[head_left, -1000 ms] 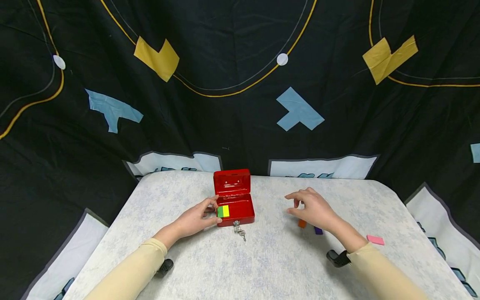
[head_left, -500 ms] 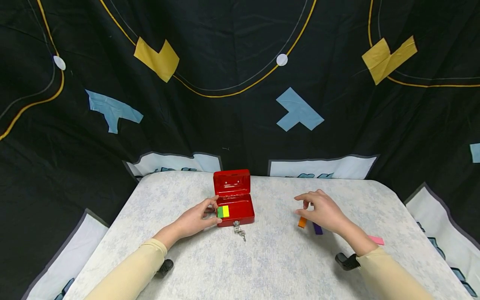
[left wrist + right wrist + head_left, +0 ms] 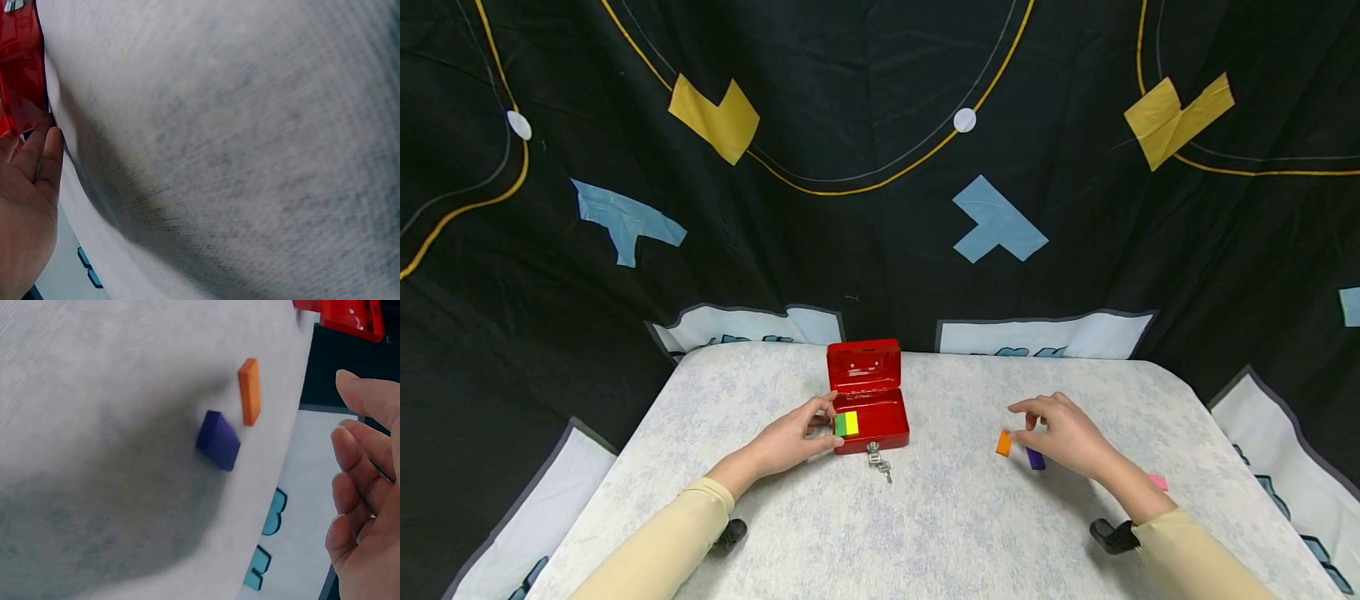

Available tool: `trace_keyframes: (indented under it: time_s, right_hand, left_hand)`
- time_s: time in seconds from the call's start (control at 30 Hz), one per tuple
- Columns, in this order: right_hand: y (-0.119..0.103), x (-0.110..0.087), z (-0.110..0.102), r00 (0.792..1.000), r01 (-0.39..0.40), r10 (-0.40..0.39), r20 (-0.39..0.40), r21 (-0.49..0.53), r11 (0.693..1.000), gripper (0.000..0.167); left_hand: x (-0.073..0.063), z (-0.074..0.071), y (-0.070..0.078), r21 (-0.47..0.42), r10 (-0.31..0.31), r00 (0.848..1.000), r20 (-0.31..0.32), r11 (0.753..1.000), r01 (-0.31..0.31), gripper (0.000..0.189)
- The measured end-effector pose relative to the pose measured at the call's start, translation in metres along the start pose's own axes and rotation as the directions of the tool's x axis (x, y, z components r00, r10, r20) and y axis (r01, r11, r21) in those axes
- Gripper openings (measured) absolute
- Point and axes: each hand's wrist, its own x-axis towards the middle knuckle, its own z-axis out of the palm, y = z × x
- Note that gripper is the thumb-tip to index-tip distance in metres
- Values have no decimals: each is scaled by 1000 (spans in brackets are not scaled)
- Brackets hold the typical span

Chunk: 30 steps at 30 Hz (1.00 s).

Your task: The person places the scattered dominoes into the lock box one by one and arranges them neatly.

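Red box (image 3: 895, 439): left hand (image 3: 786, 438) holds it, thumb wide; right hand (image 3: 1066, 429) (empty, half curled) moved right, uncovering the orange block (image 3: 1003, 443).

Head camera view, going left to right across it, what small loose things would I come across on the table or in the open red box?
Green block, yellow block, keys, orange block, purple block, pink block.
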Motion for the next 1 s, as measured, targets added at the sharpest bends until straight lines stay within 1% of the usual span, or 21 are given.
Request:
trace_keyframes:
  time_s: [0.13, 0.43, 0.53, 0.7, 0.9, 1.0]
  right_hand:
    - [6, -4, 1, 1000, -11, 11, 0, -3, 1000, 43]
    - [16, -11, 3, 999, -40, 39, 34, 36, 999, 44]
    - [20, -12, 3, 998, -47, 45, 54, 43, 998, 44]
    - [26, -16, 2, 992, -87, 80, 93, 67, 994, 47]
    - [35, -19, 3, 987, -113, 102, 125, 82, 990, 50]
    - [39, -21, 3, 984, -130, 116, 138, 95, 987, 50]
  left_hand:
    - [0, 0, 0, 2, 1, 1000, -2, 1000, -1, 42]
    - [1, 1, 1, 14, -2, 1000, -6, 1000, 2, 43]
    - [0, 1, 1, 14, -4, 1000, -8, 1000, 4, 42]
    - [1, 2, -1, 15, -1, 1000, -15, 1000, 1, 42]
    - [0, 2, -2, 19, 9, 1000, -30, 1000, -8, 42]
    - [-1, 3, -3, 27, 5, 999, -35, 1000, -4, 40]
